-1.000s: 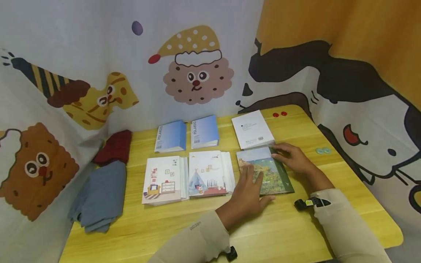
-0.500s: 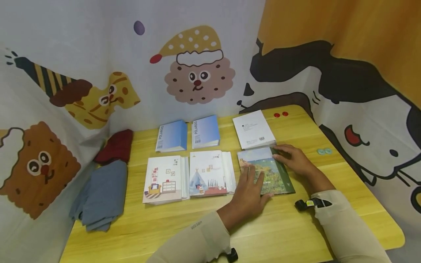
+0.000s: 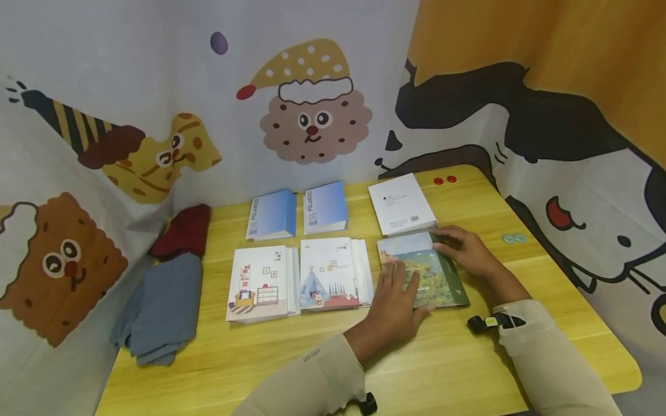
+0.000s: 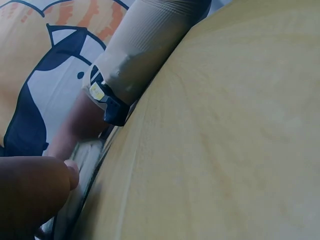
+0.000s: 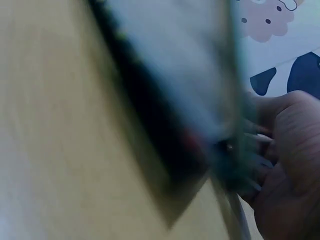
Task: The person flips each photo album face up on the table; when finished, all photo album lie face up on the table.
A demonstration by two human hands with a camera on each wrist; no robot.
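A book with a green landscape cover (image 3: 434, 274) lies on the yellow wooden table (image 3: 442, 370), right of centre. My left hand (image 3: 398, 294) rests flat on the book's left half, fingers straight. My right hand (image 3: 463, 248) is at the book's upper right edge, fingers curled on it. In the right wrist view the fingers (image 5: 287, 165) curl round the blurred dark edge of the book (image 5: 165, 75), with pale pages showing. The left wrist view shows my left thumb (image 4: 30, 195) by the book's edge (image 4: 82, 165) and the right sleeve (image 4: 145, 45) beyond.
A white book (image 3: 400, 203) lies just behind the landscape book. Two blue books (image 3: 270, 215) and two illustrated albums (image 3: 257, 283) sit to the left. Grey-blue cloth (image 3: 161, 312) and red cloth (image 3: 182, 231) lie far left. Cartoon curtains close in the table.
The landscape book's right side has shifted slightly to the right under my right hand. Both hands stay on the book; the left hand has barely moved.
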